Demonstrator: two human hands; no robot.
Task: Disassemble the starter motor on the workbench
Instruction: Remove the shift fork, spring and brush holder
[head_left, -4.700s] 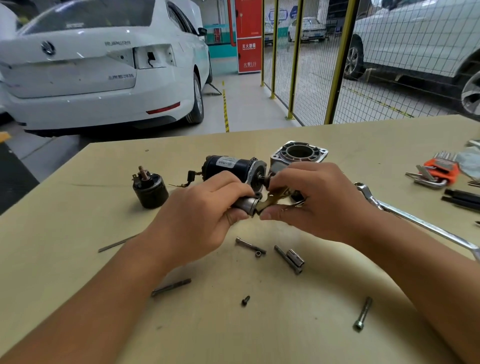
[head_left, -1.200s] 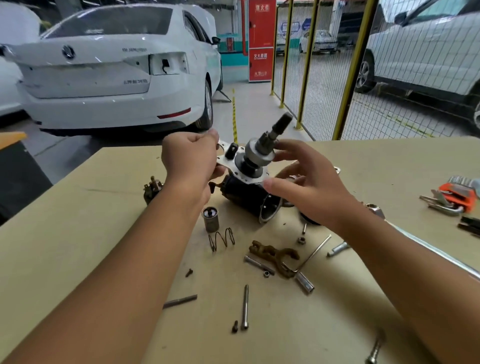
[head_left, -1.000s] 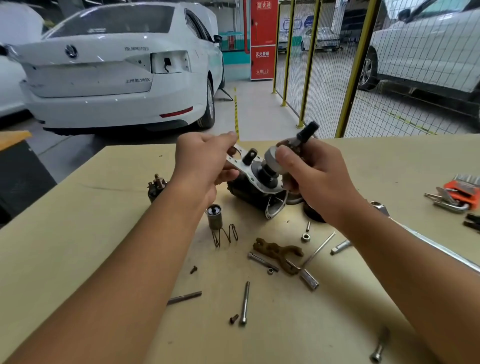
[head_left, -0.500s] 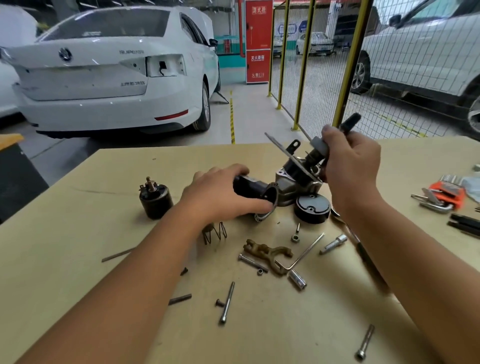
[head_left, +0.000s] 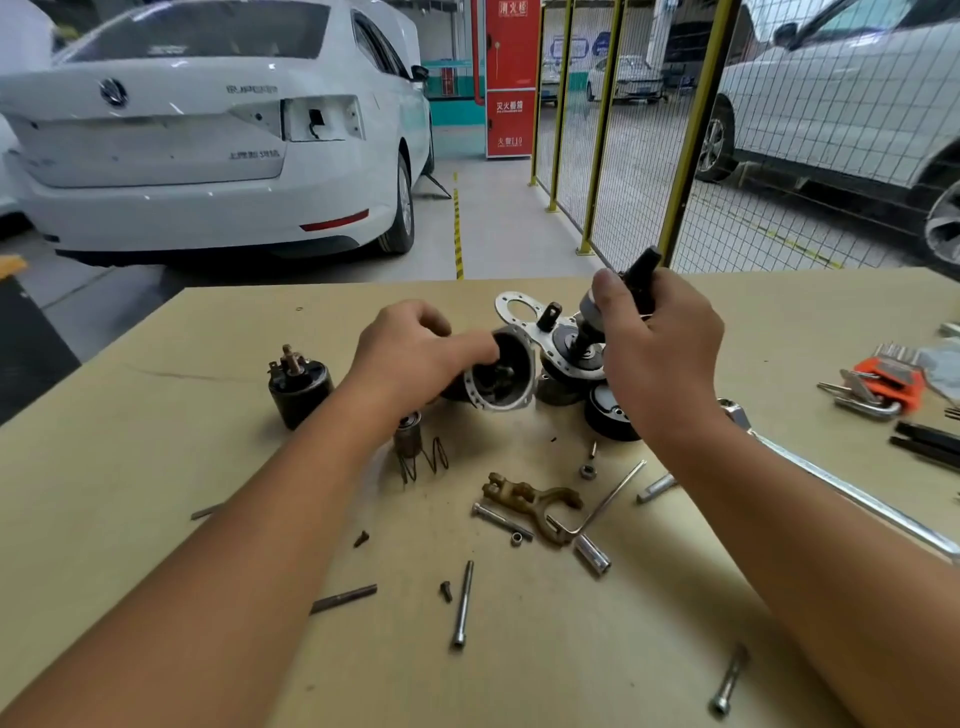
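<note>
On the tan surface (head_left: 156, 467) the starter motor lies in pieces. The left hand (head_left: 410, 353) rests over the black motor housing (head_left: 498, 376), whose open round end faces the camera; the hand hides the body behind that rim, and its grip curls around the housing's top edge. The right hand (head_left: 660, 343) has its grip closed around the shaft assembly (head_left: 582, 338), held tilted above the surface, with the perforated metal plate (head_left: 514, 312) at its lower end; the palm hides most of the shaft, leaving only the dark tip showing above the thumb. A black cap (head_left: 608, 415) lies partly behind the right wrist. The solenoid (head_left: 298, 387) stands well apart to the left. The brass fork lever (head_left: 535, 501), a spring (head_left: 426, 460) and loose bolts lie nearer the camera.
</note>
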